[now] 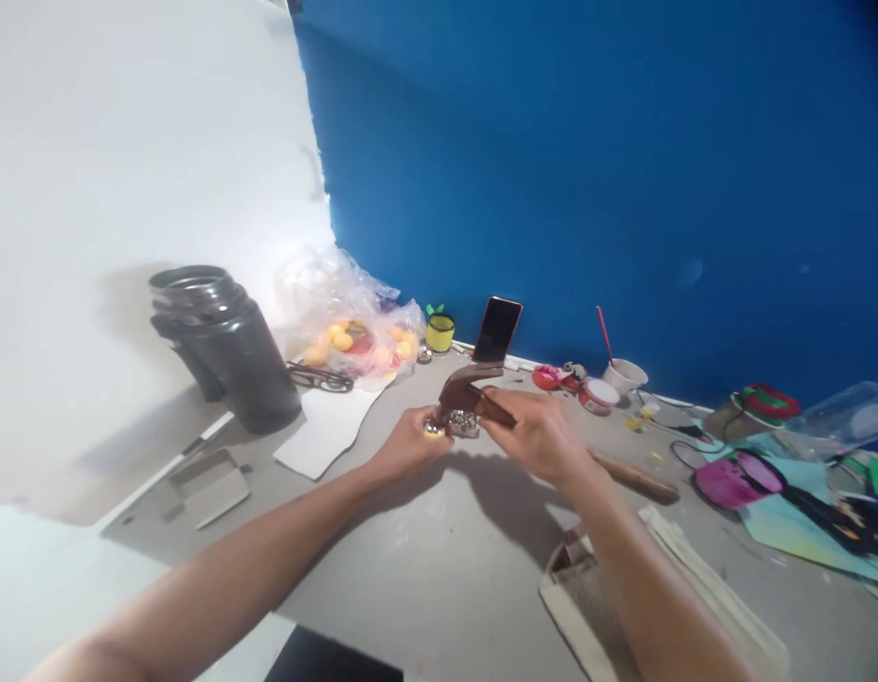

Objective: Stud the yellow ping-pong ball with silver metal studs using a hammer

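Currently, hammer (pixel 461 383) clasped in right fingers (pixel 499 436), just beside left fingers (pixel 420 418).

Hammer handle (pixel 636 475) partly out of sight

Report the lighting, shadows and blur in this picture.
Head view: the smooth blue wall shows a faint round glare spot; head view: a dark shadow spreads on the grey tabletop beside the right hand; head view: the crinkled clear plastic bag looks hazy and soft.
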